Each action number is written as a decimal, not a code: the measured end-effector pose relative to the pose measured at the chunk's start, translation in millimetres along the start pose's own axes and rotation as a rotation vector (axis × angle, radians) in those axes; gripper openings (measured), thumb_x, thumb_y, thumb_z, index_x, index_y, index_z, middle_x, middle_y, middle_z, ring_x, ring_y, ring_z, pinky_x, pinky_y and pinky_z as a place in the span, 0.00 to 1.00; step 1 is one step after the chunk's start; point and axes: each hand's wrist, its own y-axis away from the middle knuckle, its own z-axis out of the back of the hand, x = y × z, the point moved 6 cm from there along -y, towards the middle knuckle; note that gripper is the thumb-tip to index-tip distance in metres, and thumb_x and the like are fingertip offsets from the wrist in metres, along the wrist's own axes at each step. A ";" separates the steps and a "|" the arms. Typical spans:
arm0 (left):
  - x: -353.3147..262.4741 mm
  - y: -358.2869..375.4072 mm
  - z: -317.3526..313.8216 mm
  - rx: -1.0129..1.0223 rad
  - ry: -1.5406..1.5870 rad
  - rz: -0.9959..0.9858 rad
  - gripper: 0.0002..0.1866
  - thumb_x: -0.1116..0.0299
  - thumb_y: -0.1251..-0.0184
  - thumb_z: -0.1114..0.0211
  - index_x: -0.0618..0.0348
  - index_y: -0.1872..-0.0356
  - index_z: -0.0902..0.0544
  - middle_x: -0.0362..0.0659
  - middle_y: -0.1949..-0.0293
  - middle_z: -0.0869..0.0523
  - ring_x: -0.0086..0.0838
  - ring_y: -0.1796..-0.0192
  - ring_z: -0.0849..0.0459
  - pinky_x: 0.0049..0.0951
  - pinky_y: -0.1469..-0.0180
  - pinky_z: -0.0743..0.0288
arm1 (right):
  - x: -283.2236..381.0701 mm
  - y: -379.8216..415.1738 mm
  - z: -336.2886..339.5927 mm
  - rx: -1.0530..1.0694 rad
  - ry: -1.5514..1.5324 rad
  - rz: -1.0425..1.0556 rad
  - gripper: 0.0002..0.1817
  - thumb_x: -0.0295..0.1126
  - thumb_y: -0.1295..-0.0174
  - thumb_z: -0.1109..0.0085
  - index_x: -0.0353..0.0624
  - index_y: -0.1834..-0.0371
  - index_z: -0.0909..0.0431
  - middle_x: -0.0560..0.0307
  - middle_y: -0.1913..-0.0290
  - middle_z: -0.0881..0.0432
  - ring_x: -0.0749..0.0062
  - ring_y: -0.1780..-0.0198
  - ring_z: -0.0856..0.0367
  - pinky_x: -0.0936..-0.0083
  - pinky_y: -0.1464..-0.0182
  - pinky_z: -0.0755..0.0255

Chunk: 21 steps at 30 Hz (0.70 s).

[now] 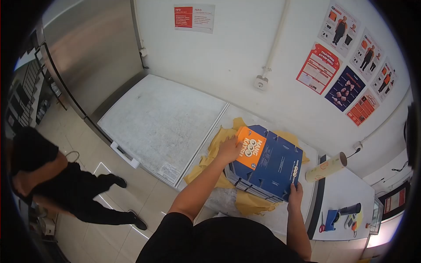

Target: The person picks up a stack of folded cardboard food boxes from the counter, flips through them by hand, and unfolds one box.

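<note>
A thick stack of flat printed cartons (pixel 275 164), dark blue with an orange panel lettered "MANG KATSU", lies on torn brown wrapping paper (pixel 252 202). My left hand (pixel 229 150) grips its left edge beside the orange panel, fingertips at the upper corner. At the lower right corner, my right hand (pixel 296 196) holds the edge with the thumb toward the top; its other fingers are partly hidden. Dark bands or gaps show along the near side of the stack. Beneath paper and stack is the white lid of a chest freezer (pixel 162 120).
A cardboard tube (pixel 326 167) stands on a white table (pixel 337 197) at right, with red-handled scissors (pixel 322 222) and a blue holder (pixel 332 219). Another person (pixel 83 188) in black stands at left beside the freezer. A steel cabinet (pixel 90 48) rises behind; posters (pixel 319 68) cover the wall.
</note>
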 end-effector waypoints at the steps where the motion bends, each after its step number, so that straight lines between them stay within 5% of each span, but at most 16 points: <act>1: -1.7 0.9 -1.3 -0.026 -0.008 -0.025 0.30 0.50 0.19 0.51 0.63 0.29 0.27 0.61 0.23 0.30 0.63 0.19 0.40 0.64 0.19 0.55 | 0.1 0.0 1.5 -0.009 -0.018 0.017 0.21 0.31 0.20 0.49 0.31 0.31 0.29 0.50 0.44 0.18 0.69 0.45 0.20 0.70 0.39 0.28; 8: -5.6 4.0 7.1 -0.062 -0.056 -0.082 0.29 0.53 0.19 0.50 0.69 0.32 0.26 0.63 0.25 0.29 0.67 0.21 0.38 0.67 0.19 0.54 | -12.5 4.2 -11.1 -0.067 -0.052 0.023 0.18 0.32 0.20 0.50 0.32 0.33 0.27 0.52 0.46 0.18 0.72 0.48 0.20 0.71 0.42 0.27; 14: -25.8 12.7 19.8 0.004 0.185 -0.035 0.22 0.56 0.22 0.46 0.69 0.46 0.20 0.62 0.44 0.15 0.60 0.37 0.19 0.55 0.34 0.28 | -16.7 -0.1 -6.3 -0.082 -0.030 0.035 0.18 0.33 0.19 0.51 0.34 0.33 0.27 0.53 0.46 0.18 0.72 0.47 0.21 0.71 0.42 0.27; 17: -17.7 10.9 12.6 -0.138 0.039 -0.103 0.19 0.57 0.24 0.43 0.67 0.54 0.18 0.60 0.56 0.12 0.58 0.48 0.15 0.54 0.44 0.24 | -19.8 -1.2 -5.0 -0.074 -0.013 0.048 0.19 0.33 0.19 0.50 0.33 0.32 0.28 0.53 0.45 0.19 0.71 0.46 0.21 0.70 0.41 0.27; 21: -19.1 5.4 9.9 -0.151 0.022 -0.116 0.18 0.58 0.26 0.41 0.67 0.56 0.18 0.61 0.59 0.13 0.59 0.51 0.15 0.55 0.46 0.24 | -14.6 2.3 -4.3 -0.098 0.010 0.062 0.20 0.33 0.19 0.50 0.33 0.31 0.29 0.50 0.43 0.19 0.68 0.45 0.21 0.69 0.39 0.27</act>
